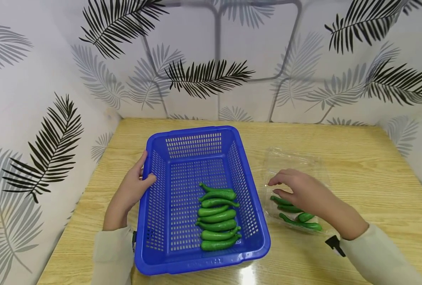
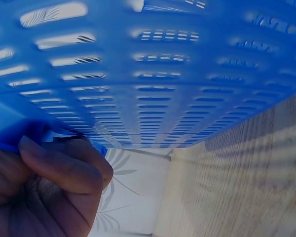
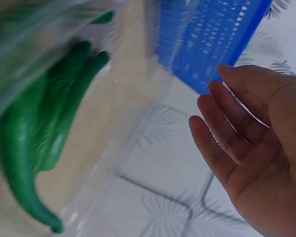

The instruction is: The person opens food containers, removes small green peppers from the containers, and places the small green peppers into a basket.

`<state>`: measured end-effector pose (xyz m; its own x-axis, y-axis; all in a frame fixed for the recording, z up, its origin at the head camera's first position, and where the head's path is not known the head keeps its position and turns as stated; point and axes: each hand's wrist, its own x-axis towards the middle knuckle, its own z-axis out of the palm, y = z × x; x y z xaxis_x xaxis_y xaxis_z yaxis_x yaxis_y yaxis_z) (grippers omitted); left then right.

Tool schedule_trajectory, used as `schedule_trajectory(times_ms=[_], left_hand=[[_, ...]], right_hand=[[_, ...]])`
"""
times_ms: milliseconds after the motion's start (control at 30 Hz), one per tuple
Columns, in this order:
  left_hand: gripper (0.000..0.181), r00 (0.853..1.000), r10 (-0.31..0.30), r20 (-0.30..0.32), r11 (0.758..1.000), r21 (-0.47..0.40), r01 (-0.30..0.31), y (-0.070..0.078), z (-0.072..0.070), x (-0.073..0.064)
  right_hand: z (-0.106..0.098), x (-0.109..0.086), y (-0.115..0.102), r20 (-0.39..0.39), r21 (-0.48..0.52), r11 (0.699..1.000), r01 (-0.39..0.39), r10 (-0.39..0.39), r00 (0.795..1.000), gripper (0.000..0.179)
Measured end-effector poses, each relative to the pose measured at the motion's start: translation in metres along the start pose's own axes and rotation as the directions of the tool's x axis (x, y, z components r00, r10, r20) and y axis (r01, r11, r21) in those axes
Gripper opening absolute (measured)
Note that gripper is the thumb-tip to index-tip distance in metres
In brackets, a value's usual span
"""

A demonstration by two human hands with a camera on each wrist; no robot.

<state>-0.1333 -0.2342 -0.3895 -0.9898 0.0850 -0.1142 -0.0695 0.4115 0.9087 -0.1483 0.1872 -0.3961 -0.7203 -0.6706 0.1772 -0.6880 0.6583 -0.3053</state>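
A blue plastic basket with slotted sides stands on the table. Down its right half lies a column of several green chili peppers. My left hand grips the basket's left rim, thumb over the inside edge; the left wrist view shows the curled fingers against the slotted wall. To the right, my right hand hovers over a clear plastic container with several more green chili peppers. Its fingers are loosely bent and hold nothing, apart from the peppers in the right wrist view.
The pale wooden table runs under the basket and the container. Behind it and on the left hangs a white leaf-patterned cloth. The container stands close to the basket's right side.
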Motion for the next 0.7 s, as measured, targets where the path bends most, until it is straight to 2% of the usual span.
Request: schedule_trajectory(times_ms=[100, 300, 467, 700], left_hand=[[0.079, 1.0, -0.001, -0.002, 1.0, -0.002, 0.001, -0.008, 0.0, 0.004], [0.08, 1.0, 0.01, -0.007, 1.0, 0.003, -0.01, -0.028, 0.0, 0.012], [0.081, 1.0, 0.019, -0.008, 1.0, -0.008, -0.019, -0.031, 0.0, 0.014], [0.081, 1.0, 0.017, -0.011, 1.0, -0.011, -0.017, -0.031, -0.001, 0.014]], right_hand=[[0.003, -0.01, 0.009, 0.049, 0.001, 0.999, -0.047, 0.047, 0.998, 0.02], [0.008, -0.028, 0.027, 0.159, 0.062, 0.99, -0.128, 0.117, 0.98, 0.018], [0.015, -0.043, 0.038, 0.2, 0.1, 0.983, -0.152, 0.13, 0.971, 0.016], [0.025, -0.053, 0.045, 0.237, 0.056, 0.979, -0.198, 0.179, 0.955, 0.016]])
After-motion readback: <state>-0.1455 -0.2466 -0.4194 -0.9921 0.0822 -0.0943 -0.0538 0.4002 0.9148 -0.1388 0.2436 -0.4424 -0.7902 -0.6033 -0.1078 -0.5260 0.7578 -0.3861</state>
